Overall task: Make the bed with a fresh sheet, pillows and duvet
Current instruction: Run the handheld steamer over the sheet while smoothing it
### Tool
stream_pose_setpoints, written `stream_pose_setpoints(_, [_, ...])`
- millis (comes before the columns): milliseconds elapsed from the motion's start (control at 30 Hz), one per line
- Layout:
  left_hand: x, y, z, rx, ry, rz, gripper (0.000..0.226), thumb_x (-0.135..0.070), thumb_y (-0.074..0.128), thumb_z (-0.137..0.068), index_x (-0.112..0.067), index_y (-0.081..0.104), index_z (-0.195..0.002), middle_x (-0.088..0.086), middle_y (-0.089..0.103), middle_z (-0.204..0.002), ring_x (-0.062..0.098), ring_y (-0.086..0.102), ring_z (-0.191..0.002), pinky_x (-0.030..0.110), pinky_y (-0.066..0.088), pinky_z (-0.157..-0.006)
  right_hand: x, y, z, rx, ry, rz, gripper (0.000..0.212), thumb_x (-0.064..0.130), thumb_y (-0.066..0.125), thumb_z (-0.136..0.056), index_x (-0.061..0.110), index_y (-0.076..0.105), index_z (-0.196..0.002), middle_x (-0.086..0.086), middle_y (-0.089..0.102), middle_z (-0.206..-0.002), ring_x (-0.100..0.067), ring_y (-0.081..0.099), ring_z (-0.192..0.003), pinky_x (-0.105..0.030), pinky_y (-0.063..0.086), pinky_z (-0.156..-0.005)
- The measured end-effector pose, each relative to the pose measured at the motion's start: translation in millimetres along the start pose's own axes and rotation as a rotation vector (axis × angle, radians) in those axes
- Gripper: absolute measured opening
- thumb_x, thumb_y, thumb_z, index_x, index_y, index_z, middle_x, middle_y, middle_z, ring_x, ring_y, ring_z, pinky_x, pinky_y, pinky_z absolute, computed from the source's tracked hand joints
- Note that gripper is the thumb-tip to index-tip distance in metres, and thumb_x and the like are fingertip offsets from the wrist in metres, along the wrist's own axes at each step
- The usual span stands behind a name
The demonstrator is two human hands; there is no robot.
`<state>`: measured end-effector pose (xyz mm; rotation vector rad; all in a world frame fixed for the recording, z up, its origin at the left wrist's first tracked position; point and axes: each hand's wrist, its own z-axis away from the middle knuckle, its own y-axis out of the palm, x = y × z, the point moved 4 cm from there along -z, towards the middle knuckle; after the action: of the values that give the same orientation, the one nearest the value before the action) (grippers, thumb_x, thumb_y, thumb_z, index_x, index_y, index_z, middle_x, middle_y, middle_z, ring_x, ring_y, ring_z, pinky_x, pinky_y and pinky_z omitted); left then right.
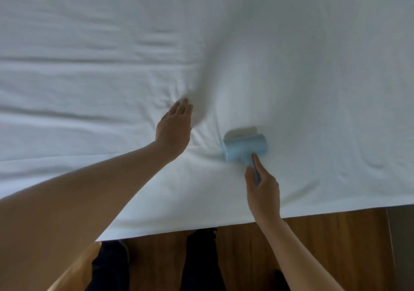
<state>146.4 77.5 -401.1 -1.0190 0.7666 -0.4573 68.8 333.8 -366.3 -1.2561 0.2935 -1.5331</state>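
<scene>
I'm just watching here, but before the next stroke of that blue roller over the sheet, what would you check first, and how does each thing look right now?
1. Grip on the tool: the right hand holds the handle of the blue lint roller, forefinger along it. Ok.
2. Roller on the fabric: its head sits on the white sheet. Ok.
3. Sheet held flat: the left hand presses it down, fingers straight. Ok.
4. Sheet smooth: creases run across it left of the left hand. Not ok.
5. Path ahead of the roller: fairly smooth, nothing lying on it. Ok.
6. Sticky paper fresh: blurred. Cannot tell.
</scene>
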Motion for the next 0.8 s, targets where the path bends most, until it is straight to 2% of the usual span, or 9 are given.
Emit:
stream_pose_setpoints(67, [3.4,3.9,20.5,-0.024,-0.011,0.028,0.055,-0.014,0.05,-0.099,-0.01,0.033,-0.151,0.005,0.024,-0.163,0.021,0.021,-0.151,0.037,0.03,-0.117,-17.5,-3.5,26.4,0.015,0.038,-0.007,0.045,0.035,0.045,-0.104,0.029,0.046,-0.149,0.011,0.04,-0.052,-0.005,0.041,-0.043,-0.015,0.03,-0.044])
stream_pose_setpoints(233, [20.8,17.8,59.4,-0.071,0.022,0.027,0.051,-0.003,0.05,-0.095,-0.007,0.045,-0.145,0.008,0.037,-0.158,0.025,0.03,-0.148,0.037,0.027,-0.12,-52.5,-10.9,76.5,0.049,0.108,0.037,0.046,0.036,0.046,-0.102,0.031,0.045,-0.149,0.007,0.038,-0.049,-0.007,0.037,-0.041,-0.018,0.03,-0.04])
stream_pose_setpoints(333, [27.5,17.7,74.8,-0.108,0.034,0.033,0.05,0.002,0.054,-0.091,-0.005,0.051,-0.14,0.009,0.044,-0.153,0.027,0.037,-0.144,0.038,0.029,-0.119,-67.7,-16.4,99.5,0.058,0.152,0.077,0.046,0.036,0.049,-0.101,0.034,0.045,-0.146,0.006,0.044,-0.049,-0.006,0.041,-0.042,-0.016,0.033,-0.041])
stream_pose_setpoints(433, [40.0,13.4,82.3,-0.145,0.043,0.024,0.051,0.002,0.058,-0.089,-0.003,0.052,-0.14,0.012,0.047,-0.15,0.03,0.041,-0.141,0.042,0.032,-0.117,-80.6,-21.1,119.8,0.071,0.217,0.114,0.044,0.037,0.051,-0.1,0.036,0.049,-0.144,0.001,0.055,-0.054,-0.006,0.049,-0.048,-0.018,0.043,-0.047])
stream_pose_setpoints(567, [69.3,0.4,83.4,-0.165,-0.016,-0.039,0.055,-0.002,0.057,-0.09,-0.004,0.046,-0.144,0.015,0.041,-0.154,0.033,0.038,-0.142,0.047,0.034,-0.116,-81.1,-28.2,132.7,0.023,0.254,0.172,0.04,0.031,0.06,-0.097,0.031,0.059,-0.137,0.009,0.062,-0.058,-0.008,0.058,-0.052,-0.024,0.052,-0.054])
stream_pose_setpoints(700, [111.8,-3.3,83.5,-0.055,-0.075,-0.107,0.054,-0.005,0.049,-0.099,-0.016,0.039,-0.151,0.002,0.023,-0.164,0.025,0.022,-0.151,0.045,0.023,-0.121,-44.8,-34.0,131.3,-0.124,0.224,0.07,0.035,0.02,0.066,-0.093,0.03,0.066,-0.127,0.01,0.059,-0.05,-0.011,0.053,-0.042,-0.018,0.046,-0.042])
stream_pose_setpoints(800, [125.0,0.6,81.5,0.045,-0.013,-0.157,0.057,-0.006,0.042,-0.102,-0.019,0.028,-0.156,-0.001,0.012,-0.166,0.024,0.013,-0.153,0.042,0.02,-0.122,14.0,-18.4,97.8,-0.098,0.082,-0.063,0.035,0.024,0.059,-0.097,0.029,0.063,-0.131,0.009,0.065,-0.06,-0.008,0.05,-0.046,-0.025,0.044,-0.042])
